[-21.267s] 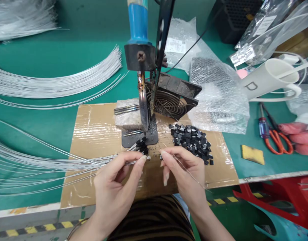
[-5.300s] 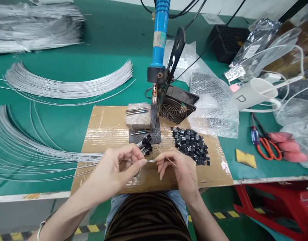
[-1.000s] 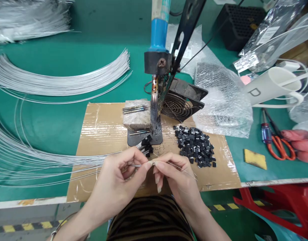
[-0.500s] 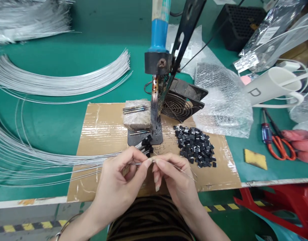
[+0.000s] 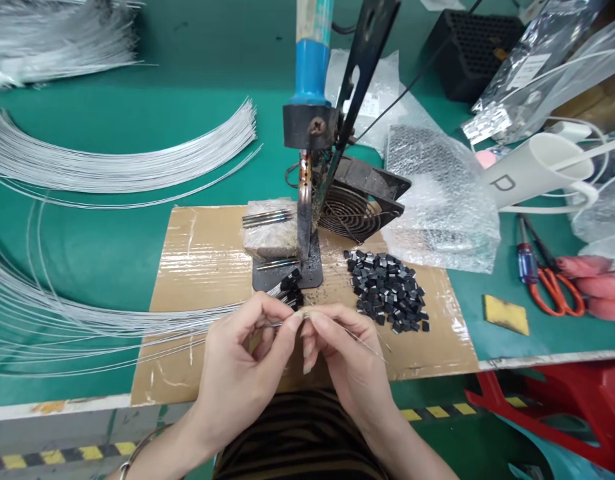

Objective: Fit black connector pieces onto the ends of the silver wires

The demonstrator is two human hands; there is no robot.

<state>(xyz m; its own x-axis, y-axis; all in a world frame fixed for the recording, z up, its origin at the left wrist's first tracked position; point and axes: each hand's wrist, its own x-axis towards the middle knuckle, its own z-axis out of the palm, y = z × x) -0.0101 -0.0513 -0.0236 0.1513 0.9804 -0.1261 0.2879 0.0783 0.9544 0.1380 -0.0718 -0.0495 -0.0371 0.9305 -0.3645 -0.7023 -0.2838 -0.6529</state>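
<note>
Thumb and forefinger of the left hand point(image 5: 242, 370) make a firm grip on a thin grey wire point(image 5: 275, 325), while the right hand point(image 5: 355, 360) pinches fine strands point(image 5: 360, 340) in the same way. What seems to matter most is how these two line up: the wire's long axis runs crosswise, left to right, and its end points straight at the right fingertips, whereas the strands slant back over the right hand towards its wrist. Both sets of fingertips come together, touching or nearly so, over the cardboard point(image 5: 187, 267) on the desk point(image 5: 102, 267); the small end between them is covered, so its exact fit cannot be told. Off to the left, the loose wire bundle point(image 5: 177, 320) sweeps in a curve to the left hand, its line close to that of the held wire. Black-tipped ends point(image 5: 291, 290) lie just beyond the left fingertips, nearer that hand, and the heap of black connectors point(image 5: 387, 290) sits to the right and beyond, nearer the right hand. Farther off stands the soldering iron point(image 5: 310, 73), tip downward.
</note>
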